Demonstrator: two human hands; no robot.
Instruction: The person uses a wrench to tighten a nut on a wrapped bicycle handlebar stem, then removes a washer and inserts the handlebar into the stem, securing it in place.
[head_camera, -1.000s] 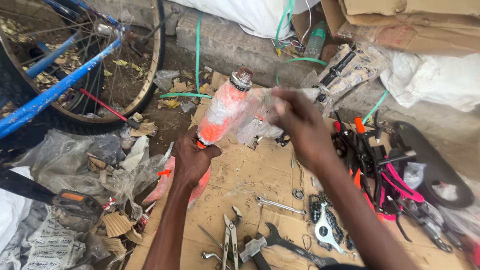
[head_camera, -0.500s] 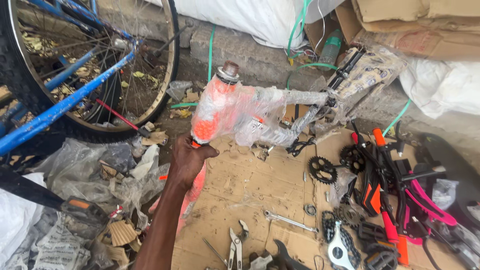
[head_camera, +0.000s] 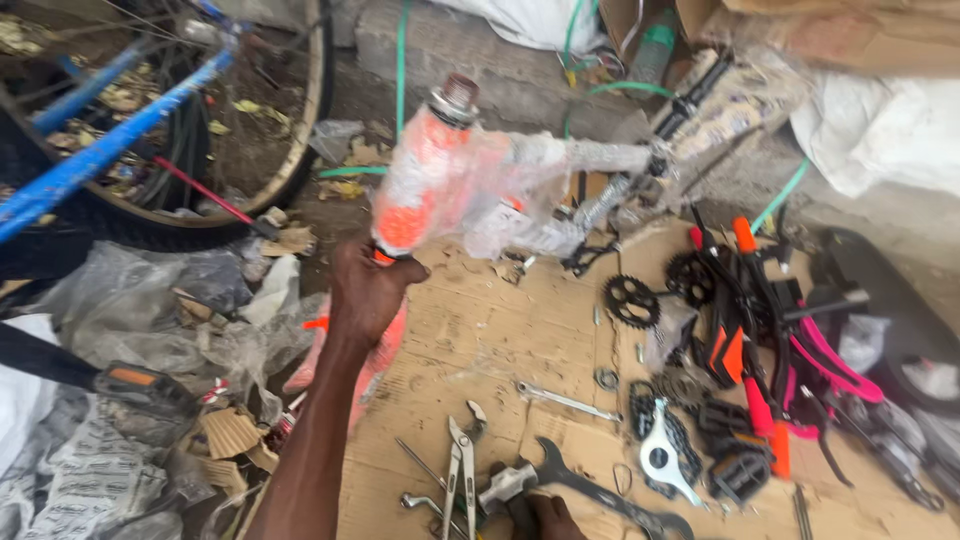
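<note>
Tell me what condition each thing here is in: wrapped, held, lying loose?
Bicycle frame: wrapped in plastic film, tilted up off the ground.
Left hand: gripping the frame's orange wrapped tube from below.
Right hand: at the bottom edge, touching the hammer; grip unclear.
Pliers: lying closed on the cardboard.
Spanner: lying flat, untouched.
Chainring: loose on the cardboard.
Blue bicycle wheel: leaning, tyre fitted.

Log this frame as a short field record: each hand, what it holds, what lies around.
left hand: grips the lower end of the wrapped bicycle frame, held up off the cardboard
right hand: at the bottom edge, on the hammer
tools nearby: pliers, wrench
right side: chainring, pedals
left side: blue bicycle
</note>
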